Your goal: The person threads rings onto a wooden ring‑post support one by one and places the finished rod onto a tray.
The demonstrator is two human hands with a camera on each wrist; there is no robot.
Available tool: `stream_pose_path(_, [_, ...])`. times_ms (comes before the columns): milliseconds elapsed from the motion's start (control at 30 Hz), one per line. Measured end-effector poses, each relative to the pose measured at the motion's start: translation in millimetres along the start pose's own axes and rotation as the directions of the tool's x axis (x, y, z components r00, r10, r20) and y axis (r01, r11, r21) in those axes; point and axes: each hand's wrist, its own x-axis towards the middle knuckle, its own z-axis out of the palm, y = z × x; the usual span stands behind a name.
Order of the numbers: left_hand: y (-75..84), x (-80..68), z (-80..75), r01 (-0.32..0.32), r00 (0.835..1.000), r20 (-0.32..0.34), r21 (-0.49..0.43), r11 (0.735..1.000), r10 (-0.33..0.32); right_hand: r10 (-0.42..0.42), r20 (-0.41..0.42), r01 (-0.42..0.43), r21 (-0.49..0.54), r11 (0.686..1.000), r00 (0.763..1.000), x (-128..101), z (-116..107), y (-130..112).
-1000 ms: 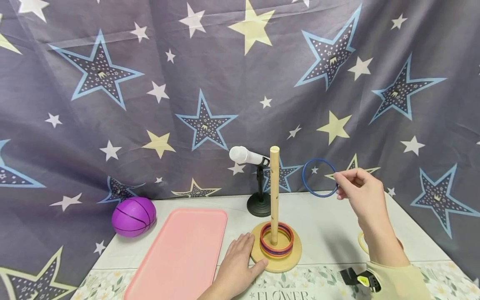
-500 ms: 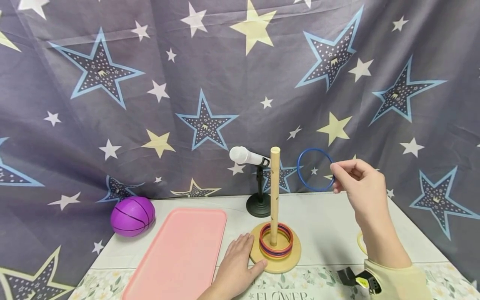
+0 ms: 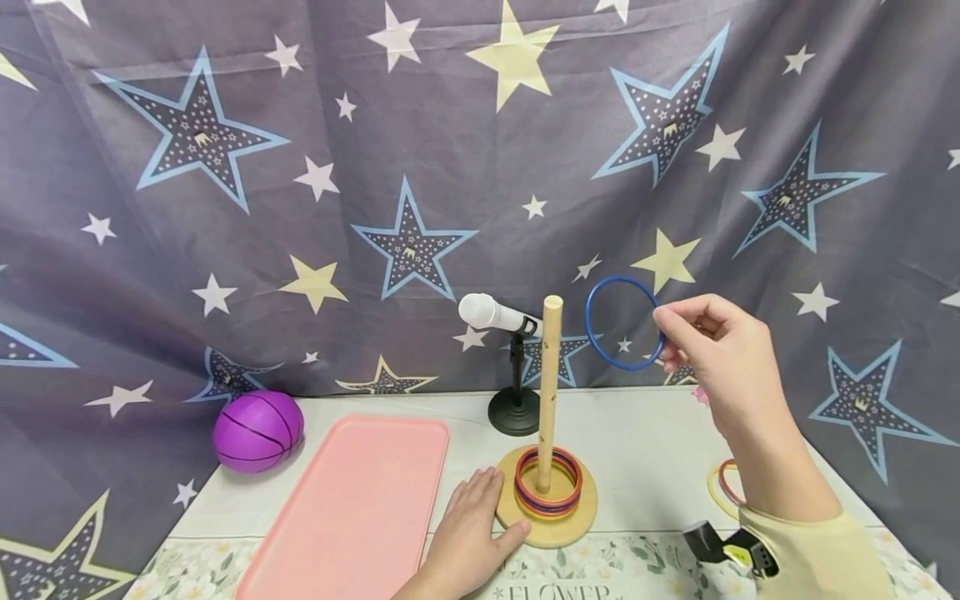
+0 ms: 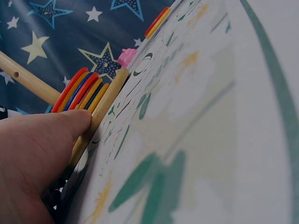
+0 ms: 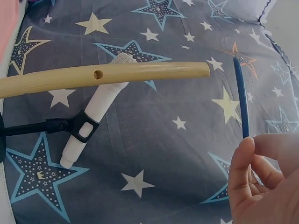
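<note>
Blue ring (image 5: pixel 241 100) hangs near the top of the wooden peg (image 3: pixel 550 383), not touching; right hand (image 3: pixel 723 358) has its edge in a narrow pinch grip. Left hand (image 3: pixel 468 533) lies outstretched against round base (image 3: pixel 555 536). Ring looks light, stiff, slightly slippery; pinch the rim.

Head view bright, soft shadow on white table (image 3: pixel 637 433); wrist views dimmer, leaf print (image 4: pixel 172 186) blurred close up.

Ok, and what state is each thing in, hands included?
Right hand: pinching the blue ring
Blue ring: raised, off the peg
Left hand: touching the wooden base
Peg: upright
Stacked rings: around the peg
Loose red and yellow rings: lying flat
Microphone: tilted in its stand
Pink tray: lying flat
Purple ball: resting
Starry cloth: hanging
</note>
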Motion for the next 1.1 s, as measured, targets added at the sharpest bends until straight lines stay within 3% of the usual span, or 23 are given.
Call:
stream_pose_path(633, [-2.8,-0.8,-1.1,0.002,1.000,-0.027,-0.004,1.000,-0.002,0.007,0.131,0.016,-0.177,0.984,0.991,11,31,-14])
stream_pose_path(1100, [-2.7,-1.0,0.3,-0.020,0.999,-0.035,-0.003,1.000,0.020,0.076,0.150,-0.038,-0.245,0.969,0.986,11,44,-11])
